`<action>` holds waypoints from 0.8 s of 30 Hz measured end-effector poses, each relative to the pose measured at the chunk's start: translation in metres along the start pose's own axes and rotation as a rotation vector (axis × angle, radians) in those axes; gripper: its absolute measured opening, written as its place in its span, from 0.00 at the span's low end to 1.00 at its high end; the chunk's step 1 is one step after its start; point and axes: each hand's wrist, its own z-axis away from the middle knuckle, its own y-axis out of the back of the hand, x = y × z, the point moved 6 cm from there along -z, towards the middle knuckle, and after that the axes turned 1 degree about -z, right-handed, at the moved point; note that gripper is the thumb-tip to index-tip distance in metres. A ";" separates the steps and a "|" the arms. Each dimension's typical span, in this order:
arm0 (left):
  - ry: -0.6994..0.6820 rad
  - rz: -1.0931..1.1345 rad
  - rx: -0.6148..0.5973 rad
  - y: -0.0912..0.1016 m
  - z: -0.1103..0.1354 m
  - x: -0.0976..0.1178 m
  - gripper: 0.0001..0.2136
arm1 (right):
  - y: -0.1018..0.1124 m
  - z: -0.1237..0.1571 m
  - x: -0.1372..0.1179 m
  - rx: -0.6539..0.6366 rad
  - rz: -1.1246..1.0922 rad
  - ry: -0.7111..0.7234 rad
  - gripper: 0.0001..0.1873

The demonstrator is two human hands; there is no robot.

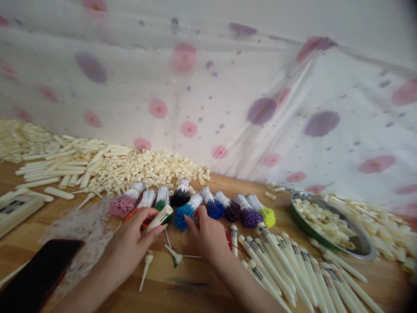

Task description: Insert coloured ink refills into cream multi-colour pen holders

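Note:
My left hand (138, 232) is closed around a cream slotted pen barrel piece (160, 217), its slotted end pointing up and right. My right hand (208, 234) is at the light blue pen refill bundle (185, 214), thumb and fingers bent together; anything between its fingertips is too small to make out. Bundles of ink refills with white stems stand in a row: pink (125, 202), green (163, 199), black (181, 193), dark blue (213, 205), purple (249, 213) and yellow (265, 212) among them. The orange bundle (145, 201) is partly behind my left hand. Below my hands lie cream pointed pieces (146, 269) and loose refills.
Assembled multicolour pens (283, 265) lie fanned at the right, near a green-sided metal dish (365, 254) of cream parts. Cream pen parts (146, 169) pile along the back. A phone (39, 274), a calculator-like device (19, 211) and small clear pieces (81, 234) are at the left.

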 end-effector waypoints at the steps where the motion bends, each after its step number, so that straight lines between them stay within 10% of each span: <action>1: 0.003 0.004 -0.021 -0.003 0.000 0.001 0.10 | -0.002 -0.005 -0.005 -0.003 0.079 -0.005 0.12; 15: 0.030 0.131 -0.107 -0.016 0.006 0.012 0.07 | -0.001 -0.013 0.013 -0.106 0.487 0.027 0.13; 24: 0.157 0.642 -0.253 -0.062 0.013 0.010 0.10 | 0.014 -0.009 0.032 -0.089 0.398 0.042 0.12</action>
